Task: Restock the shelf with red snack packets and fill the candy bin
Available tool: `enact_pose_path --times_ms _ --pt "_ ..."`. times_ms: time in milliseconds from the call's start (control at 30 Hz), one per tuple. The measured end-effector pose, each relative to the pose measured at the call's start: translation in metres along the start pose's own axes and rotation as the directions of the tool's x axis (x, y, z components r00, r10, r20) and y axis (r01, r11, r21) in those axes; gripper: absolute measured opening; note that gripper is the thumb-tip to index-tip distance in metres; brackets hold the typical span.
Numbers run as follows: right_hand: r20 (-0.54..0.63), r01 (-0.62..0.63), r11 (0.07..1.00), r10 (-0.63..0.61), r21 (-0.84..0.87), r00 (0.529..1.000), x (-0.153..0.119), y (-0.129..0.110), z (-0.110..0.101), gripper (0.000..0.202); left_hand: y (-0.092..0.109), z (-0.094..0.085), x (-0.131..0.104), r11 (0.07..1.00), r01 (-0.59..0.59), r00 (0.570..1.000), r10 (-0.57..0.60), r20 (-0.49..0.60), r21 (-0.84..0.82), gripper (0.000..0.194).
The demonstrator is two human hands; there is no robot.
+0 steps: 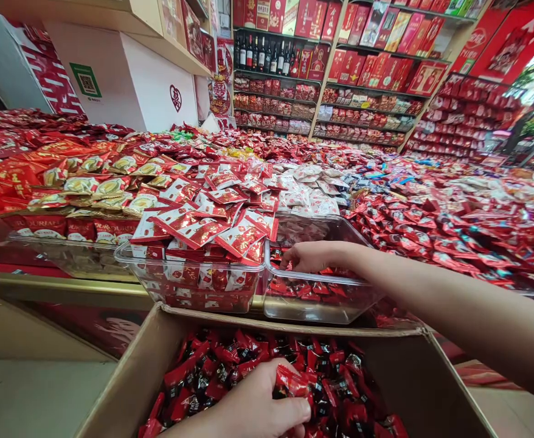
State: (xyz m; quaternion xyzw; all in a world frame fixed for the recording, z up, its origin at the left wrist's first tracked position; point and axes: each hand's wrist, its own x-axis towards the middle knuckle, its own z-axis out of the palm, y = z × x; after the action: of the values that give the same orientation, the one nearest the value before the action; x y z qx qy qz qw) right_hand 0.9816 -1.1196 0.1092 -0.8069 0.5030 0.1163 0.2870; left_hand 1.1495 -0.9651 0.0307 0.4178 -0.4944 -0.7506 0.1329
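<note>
My left hand is in the open cardboard box, its fingers closed round a red wrapped candy. Many red and black candies lie about it in the box. My right hand reaches from the right into a clear plastic bin that holds some red candies along its bottom. Its fingers are curled down near those candies, and whether they hold any cannot be made out.
Left of that bin stands another clear bin, heaped with red and white packets. Piles of wrapped sweets spread behind and to the right. Shelves with bottles and red boxes rise at the back.
</note>
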Motion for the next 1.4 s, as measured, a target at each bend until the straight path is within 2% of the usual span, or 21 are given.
enact_pose_path --times_ms 167,233,333,400,467,667,800,867,967,1067,1133,1200,1267,1300,1333,1400 --pt "0.018 -0.029 0.995 0.027 0.092 0.999 -0.003 0.001 -0.002 0.018 0.006 0.002 -0.006 0.999 0.005 1.000 -0.004 -0.019 0.044 0.013" --pt "0.151 -0.066 0.977 0.035 0.202 0.988 -0.007 -0.001 -0.002 0.018 0.007 0.002 -0.008 0.999 0.014 1.000 -0.012 -0.026 0.047 0.013" --pt "0.385 -0.100 0.930 -0.048 0.355 0.922 -0.013 -0.003 0.000 0.031 0.005 0.002 -0.009 0.998 0.024 0.999 -0.023 -0.028 0.056 0.016" --pt "0.455 -0.098 0.913 -0.103 0.395 0.885 -0.015 -0.003 0.002 0.038 0.003 0.001 -0.008 0.997 0.024 0.999 -0.022 -0.025 0.069 0.017" --pt "0.473 -0.102 0.906 -0.116 0.410 0.874 -0.015 -0.003 0.004 0.041 0.000 0.000 -0.007 0.997 0.026 1.000 -0.024 -0.020 0.079 0.019" --pt "0.411 -0.101 0.882 -0.110 0.459 0.905 -0.016 -0.007 0.003 0.039 -0.002 0.001 -0.006 0.996 0.031 0.999 -0.031 -0.007 0.088 0.015" --pt "0.401 -0.143 0.867 -0.070 0.477 0.913 -0.017 -0.010 0.001 0.037 0.000 0.001 -0.008 0.995 0.022 1.000 -0.021 -0.005 0.101 0.014" --pt "0.338 -0.119 0.858 -0.067 0.500 0.939 -0.014 -0.007 -0.001 0.034 0.001 0.000 -0.008 0.996 -0.017 1.000 0.017 0.003 0.092 0.018" --pt "0.144 -0.003 0.849 -0.086 0.528 0.986 -0.009 0.001 -0.008 0.031 0.000 -0.001 -0.007 0.997 -0.073 0.997 0.072 0.026 0.037 0.020" --pt "-0.025 0.069 0.884 -0.065 0.462 0.998 -0.017 0.003 -0.024 0.028 -0.001 -0.003 -0.005 0.994 -0.087 0.995 0.089 0.036 -0.059 0.020" --pt "-0.166 0.107 0.934 -0.052 0.341 0.985 -0.035 -0.005 -0.034 0.026 0.000 -0.003 -0.005 0.988 -0.097 0.994 0.102 0.033 -0.120 0.022" --pt "-0.370 0.168 0.967 -0.089 0.189 0.925 -0.064 -0.019 -0.037 0.024 0.002 -0.003 -0.006 0.976 -0.119 0.992 0.126 0.024 -0.182 0.026" --pt "-0.542 0.244 0.966 -0.157 0.091 0.826 -0.095 -0.037 -0.025 0.022 0.005 -0.003 -0.008 0.957 -0.152 0.987 0.160 0.015 -0.245 0.031" --pt "-0.580 0.275 0.957 -0.174 0.090 0.796 -0.110 -0.045 -0.014 0.021 0.006 -0.003 -0.008 0.948 -0.167 0.984 0.178 0.016 -0.271 0.032" --pt "-0.592 0.300 0.947 -0.179 0.113 0.786 -0.121 -0.051 0.001 0.020 0.008 -0.003 -0.009 0.939 -0.182 0.980 0.197 0.020 -0.290 0.033" --pt "-0.533 0.275 0.943 -0.137 0.190 0.835 -0.133 -0.058 0.037 0.018 0.011 -0.002 -0.011 0.932 -0.201 0.974 0.223 0.040 -0.303 0.034"
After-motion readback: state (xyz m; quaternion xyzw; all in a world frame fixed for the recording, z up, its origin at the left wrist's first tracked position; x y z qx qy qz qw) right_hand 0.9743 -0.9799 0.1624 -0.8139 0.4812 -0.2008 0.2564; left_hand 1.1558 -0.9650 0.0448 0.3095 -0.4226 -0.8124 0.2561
